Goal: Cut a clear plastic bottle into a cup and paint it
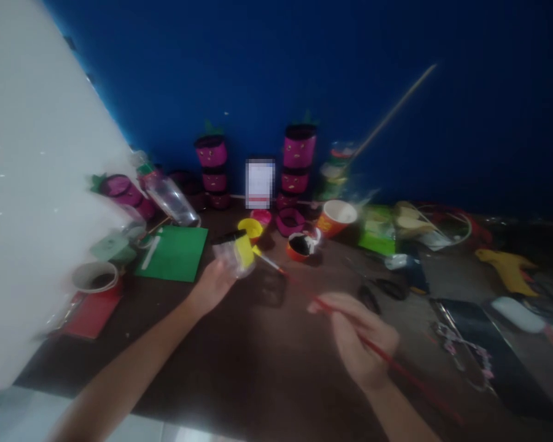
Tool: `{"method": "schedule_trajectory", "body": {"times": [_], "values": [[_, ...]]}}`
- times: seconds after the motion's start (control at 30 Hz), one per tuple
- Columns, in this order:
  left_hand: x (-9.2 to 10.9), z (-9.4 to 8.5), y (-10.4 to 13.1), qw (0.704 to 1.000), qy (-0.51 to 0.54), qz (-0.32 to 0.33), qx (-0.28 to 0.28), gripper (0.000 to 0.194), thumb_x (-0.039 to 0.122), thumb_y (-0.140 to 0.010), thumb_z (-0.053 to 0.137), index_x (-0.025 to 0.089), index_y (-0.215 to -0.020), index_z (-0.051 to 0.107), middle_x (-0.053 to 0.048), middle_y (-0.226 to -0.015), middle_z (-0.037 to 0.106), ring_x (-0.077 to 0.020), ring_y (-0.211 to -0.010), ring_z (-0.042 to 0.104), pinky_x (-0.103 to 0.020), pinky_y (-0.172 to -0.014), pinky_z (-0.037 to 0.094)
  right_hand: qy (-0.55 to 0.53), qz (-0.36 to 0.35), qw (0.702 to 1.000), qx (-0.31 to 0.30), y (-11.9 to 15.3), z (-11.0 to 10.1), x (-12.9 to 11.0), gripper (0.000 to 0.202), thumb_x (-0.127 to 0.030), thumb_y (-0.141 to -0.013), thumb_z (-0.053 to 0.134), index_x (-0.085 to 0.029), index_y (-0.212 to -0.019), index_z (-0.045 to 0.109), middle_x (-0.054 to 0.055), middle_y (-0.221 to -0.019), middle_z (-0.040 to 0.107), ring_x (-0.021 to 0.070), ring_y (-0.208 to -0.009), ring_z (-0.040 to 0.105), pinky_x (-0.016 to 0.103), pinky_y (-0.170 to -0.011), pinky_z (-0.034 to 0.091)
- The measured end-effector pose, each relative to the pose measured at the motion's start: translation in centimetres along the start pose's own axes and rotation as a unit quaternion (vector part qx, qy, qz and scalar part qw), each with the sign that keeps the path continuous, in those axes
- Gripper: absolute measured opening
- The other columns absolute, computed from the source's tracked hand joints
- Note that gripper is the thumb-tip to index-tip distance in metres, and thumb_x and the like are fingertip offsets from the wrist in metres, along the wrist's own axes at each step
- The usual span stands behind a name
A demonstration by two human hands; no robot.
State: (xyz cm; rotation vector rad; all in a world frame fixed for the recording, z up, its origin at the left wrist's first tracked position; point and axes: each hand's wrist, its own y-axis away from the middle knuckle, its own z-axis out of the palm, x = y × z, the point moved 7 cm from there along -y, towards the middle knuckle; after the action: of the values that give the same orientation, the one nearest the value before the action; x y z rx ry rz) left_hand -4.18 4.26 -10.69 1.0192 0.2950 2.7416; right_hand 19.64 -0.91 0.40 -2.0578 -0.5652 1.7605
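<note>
My left hand (214, 285) is closed on a small clear plastic piece (233, 261), blurred, with a yellow patch on its right side. Pinched in my right hand (362, 337) is a long red paintbrush (325, 304); its yellow-coated tip lies close to that patch, and I cannot tell whether they touch. Just behind stand a yellow paint cup (251, 228) and a pink paint cup (260, 216). A red cup (298, 247) with dark contents is right of the plastic piece.
Purple stacked figures (298, 150) stand along the blue wall. Left are a clear bottle (175, 196), green sheet (184, 252) and paper cup (115, 282). On the right are a taller red cup (334, 220), scissors (389, 288), a phone (493, 350) and a yellow glue gun (511, 267).
</note>
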Motion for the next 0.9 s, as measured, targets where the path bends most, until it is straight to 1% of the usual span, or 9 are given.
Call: {"method": "schedule_trajectory", "body": {"times": [0.07, 0.13, 0.2, 0.27, 0.37, 0.57, 0.7, 0.83, 0.9], "values": [[0.5, 0.5, 0.1, 0.999, -0.020, 0.033, -0.022, 0.034, 0.026, -0.074, 0.069, 0.015, -0.105, 0.064, -0.008, -0.109, 0.066, -0.0216, -0.107, 0.059, -0.031, -0.094, 0.044, 0.069, -0.063, 0.995, -0.023, 0.4, 0.9, -1.5, 0.030, -0.004, -0.076, 0.055, -0.023, -0.095, 0.068, 0.003, -0.076, 0.071, 0.0176, -0.075, 0.067, 0.031, -0.068, 0.056], [0.9, 1.3, 0.4, 0.996, -0.053, 0.062, -0.040, 0.042, 0.030, -0.065, 0.077, 0.015, -0.103, 0.065, -0.009, -0.105, 0.068, -0.0232, -0.102, 0.061, -0.034, -0.093, 0.045, 0.113, -0.104, 0.987, -0.041, 0.6, 1.8, -2.4, 0.033, -0.002, -0.073, 0.055, -0.023, -0.095, 0.068, 0.004, -0.080, 0.071, 0.0179, -0.075, 0.067, 0.031, -0.068, 0.057], [1.2, 1.9, 0.6, 0.993, -0.084, 0.071, -0.039, 0.045, 0.030, -0.059, 0.081, 0.016, -0.099, 0.066, -0.007, -0.097, 0.069, -0.0228, -0.095, 0.063, -0.035, -0.091, 0.045, 0.131, -0.131, 0.981, -0.054, 0.8, 2.5, -2.8, 0.034, -0.001, -0.072, 0.055, -0.022, -0.096, 0.067, 0.005, -0.083, 0.071, 0.0179, -0.074, 0.068, 0.029, -0.066, 0.058], [1.3, 2.2, 0.8, 0.992, -0.103, 0.074, -0.023, 0.045, 0.027, -0.055, 0.083, 0.016, -0.096, 0.067, -0.005, -0.090, 0.069, -0.0219, -0.091, 0.063, -0.035, -0.090, 0.045, 0.135, -0.148, 0.978, -0.063, 1.0, 2.9, -2.9, 0.034, -0.001, -0.071, 0.055, -0.021, -0.097, 0.066, 0.005, -0.083, 0.071, 0.0178, -0.074, 0.068, 0.028, -0.066, 0.058], [1.3, 2.3, 0.9, 0.991, -0.111, 0.070, 0.001, 0.044, 0.026, -0.053, 0.083, 0.017, -0.093, 0.068, -0.005, -0.086, 0.068, -0.0222, -0.089, 0.063, -0.037, -0.090, 0.044, 0.132, -0.154, 0.977, -0.069, 1.1, 3.2, -2.9, 0.034, 0.000, -0.071, 0.055, -0.020, -0.097, 0.065, 0.005, -0.083, 0.070, 0.0170, -0.075, 0.068, 0.027, -0.067, 0.058], [1.2, 2.7, 0.9, 0.989, -0.131, 0.074, -0.017, 0.054, 0.036, -0.050, 0.084, 0.018, -0.097, 0.066, -0.006, -0.093, 0.068, -0.0253, -0.097, 0.062, -0.041, -0.093, 0.043, 0.140, -0.140, 0.978, -0.060, 1.0, 3.6, -2.7, 0.027, -0.001, -0.075, 0.052, -0.018, -0.091, 0.065, 0.005, -0.078, 0.070, 0.0158, -0.072, 0.068, 0.026, -0.066, 0.058], [1.4, 2.5, 0.8, 0.984, -0.163, 0.078, -0.006, 0.053, 0.041, -0.050, 0.084, 0.019, -0.095, 0.067, -0.006, -0.097, 0.068, -0.0245, -0.096, 0.062, -0.042, -0.096, 0.041, 0.136, -0.136, 0.979, -0.060, 1.1, 3.5, -2.5, 0.026, -0.001, -0.075, 0.052, -0.018, -0.090, 0.064, 0.004, -0.076, 0.069, 0.0155, -0.071, 0.068, 0.025, -0.064, 0.058], [1.4, 1.9, 0.7, 0.986, -0.148, 0.074, 0.018, 0.055, 0.039, -0.047, 0.085, 0.019, -0.093, 0.066, -0.005, -0.098, 0.067, -0.0240, -0.096, 0.063, -0.043, -0.099, 0.039, 0.132, -0.135, 0.980, -0.056, 1.2, 3.0, -2.7, 0.026, 0.000, -0.074, 0.052, -0.019, -0.089, 0.063, 0.003, -0.074, 0.068, 0.0151, -0.068, 0.067, 0.025, -0.062, 0.057], [1.3, 2.0, 0.6, 0.988, -0.137, 0.065, 0.014, 0.055, 0.037, -0.046, 0.086, 0.020, -0.094, 0.065, -0.004, -0.098, 0.067, -0.0238, -0.096, 0.063, -0.044, -0.099, 0.039, 0.140, -0.138, 0.979, -0.051, 1.3, 2.7, -3.0, 0.027, 0.000, -0.074, 0.051, -0.018, -0.089, 0.063, 0.003, -0.074, 0.068, 0.0150, -0.069, 0.067, 0.025, -0.064, 0.057]]}}
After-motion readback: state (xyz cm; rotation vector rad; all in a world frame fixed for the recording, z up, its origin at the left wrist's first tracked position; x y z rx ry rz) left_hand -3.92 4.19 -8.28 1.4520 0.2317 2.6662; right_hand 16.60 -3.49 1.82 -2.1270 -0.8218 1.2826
